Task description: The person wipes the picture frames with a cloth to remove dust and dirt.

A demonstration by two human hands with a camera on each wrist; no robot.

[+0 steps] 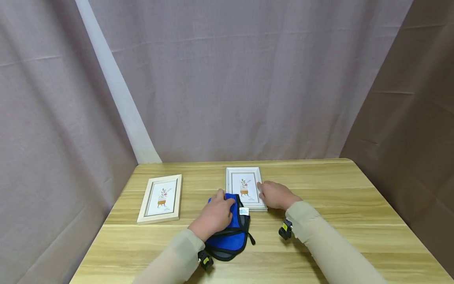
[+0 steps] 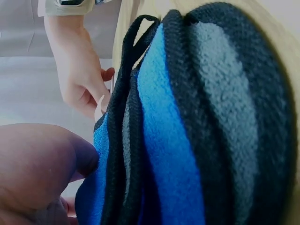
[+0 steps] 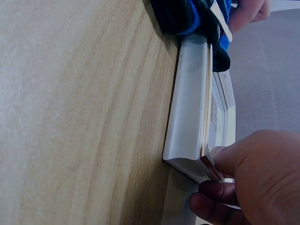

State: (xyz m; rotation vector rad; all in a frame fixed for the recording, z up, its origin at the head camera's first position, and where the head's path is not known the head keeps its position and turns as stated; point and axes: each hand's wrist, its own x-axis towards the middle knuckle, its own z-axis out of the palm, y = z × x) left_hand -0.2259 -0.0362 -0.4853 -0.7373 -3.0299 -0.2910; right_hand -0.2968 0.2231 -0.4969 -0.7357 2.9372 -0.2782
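Note:
My left hand [image 1: 216, 213] grips a blue and grey cleaning cloth [image 1: 230, 241] with black edging, a hanging loop and a white label. The folded cloth overlaps the lower left corner of a white picture frame [image 1: 228, 177], which lies flat with a potted plant print inside. At the frame's right side, my right hand [image 1: 278, 195] holds the border, thumb on top and fingers curled by the outer edge. The right wrist view shows this thumb [image 3: 225, 159] at the corner. In the left wrist view, cloth layers [image 2: 164, 131] hide most of the left fingers.
A cream picture frame [image 1: 143, 209] with a similar print lies on the left of the wooden table [image 1: 333, 197]. Grey curtains [image 1: 248, 79] hang behind the table's back edge. Small black cameras [image 1: 285, 229] sit at both wrists.

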